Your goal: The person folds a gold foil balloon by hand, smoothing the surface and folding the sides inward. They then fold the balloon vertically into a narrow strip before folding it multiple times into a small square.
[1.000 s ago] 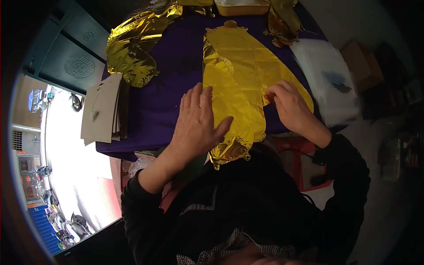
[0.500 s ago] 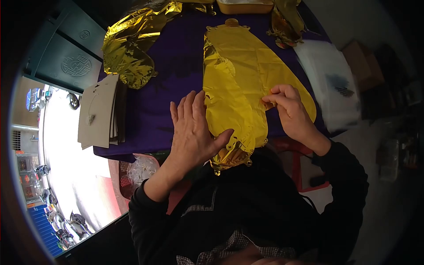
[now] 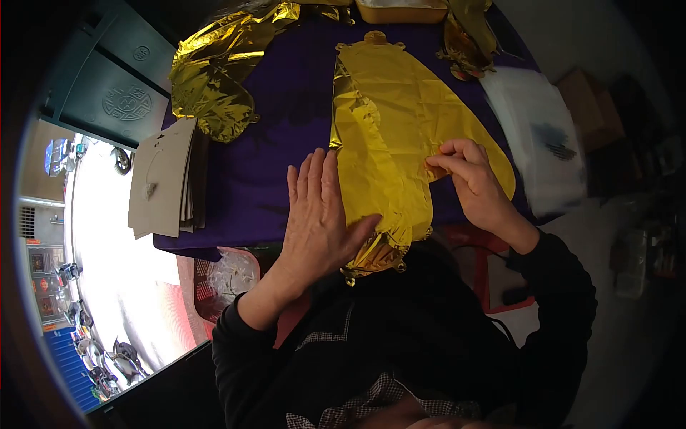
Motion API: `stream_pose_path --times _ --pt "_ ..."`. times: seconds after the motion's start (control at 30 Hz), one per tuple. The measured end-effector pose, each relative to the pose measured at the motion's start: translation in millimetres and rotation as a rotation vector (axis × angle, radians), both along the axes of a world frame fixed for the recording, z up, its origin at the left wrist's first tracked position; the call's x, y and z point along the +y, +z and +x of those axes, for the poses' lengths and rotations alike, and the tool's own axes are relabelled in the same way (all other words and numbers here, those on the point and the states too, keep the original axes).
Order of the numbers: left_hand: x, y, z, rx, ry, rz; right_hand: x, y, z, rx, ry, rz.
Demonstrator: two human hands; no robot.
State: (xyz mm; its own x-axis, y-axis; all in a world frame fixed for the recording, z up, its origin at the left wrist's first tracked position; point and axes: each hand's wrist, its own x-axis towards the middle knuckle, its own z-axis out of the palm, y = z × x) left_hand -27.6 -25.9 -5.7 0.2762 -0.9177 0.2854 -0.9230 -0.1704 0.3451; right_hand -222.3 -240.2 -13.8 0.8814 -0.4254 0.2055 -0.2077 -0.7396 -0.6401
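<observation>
A flat gold foil sheet (image 3: pixel 393 121) lies lengthwise over the purple cloth (image 3: pixel 243 179), its crumpled lower end hanging at the near edge. Flat against the left side of the foil is my left hand (image 3: pixel 315 214), palm down, fingers stretched upward and thumb resting over the foil. On the right, my right hand (image 3: pixel 475 179) pinches the foil's edge between thumb and fingertips, just above a notch where the purple shows.
Crumpled gold foil (image 3: pixel 214 86) lies at the upper left, with more foil (image 3: pixel 468 39) and a gold tray (image 3: pixel 401 13) at the far edge. Cardboard sheets (image 3: pixel 163 179) stand left. Clear plastic (image 3: pixel 543 136) lies right. A red basket (image 3: pixel 204 286) sits below the table.
My left hand has shifted slightly right, its fingers now closer together. The right hand keeps its pinch on the foil's edge. The whole view has moved slightly.
</observation>
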Motion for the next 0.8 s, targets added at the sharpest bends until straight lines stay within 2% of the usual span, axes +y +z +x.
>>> stream_pose_path --times 0.1,0.17,0.27,0.43,0.8 --pt "4 -1 8 0.075 0.027 -0.044 -1 -3 0 -0.071 0.005 0.132" --pt "6 -3 18 0.079 0.033 -0.073 -1 0 -1 -0.032 0.023 0.026" --pt "10 5 29 0.116 -0.035 0.028 1 -6 0 -0.092 -0.011 0.05" --pt "13 4 30 -0.016 -0.136 0.108 0 -2 -3 -0.061 0.018 -0.016" --pt "11 7 33 -0.002 -0.165 0.103 0 -1 -4 -0.012 0.03 -0.011"
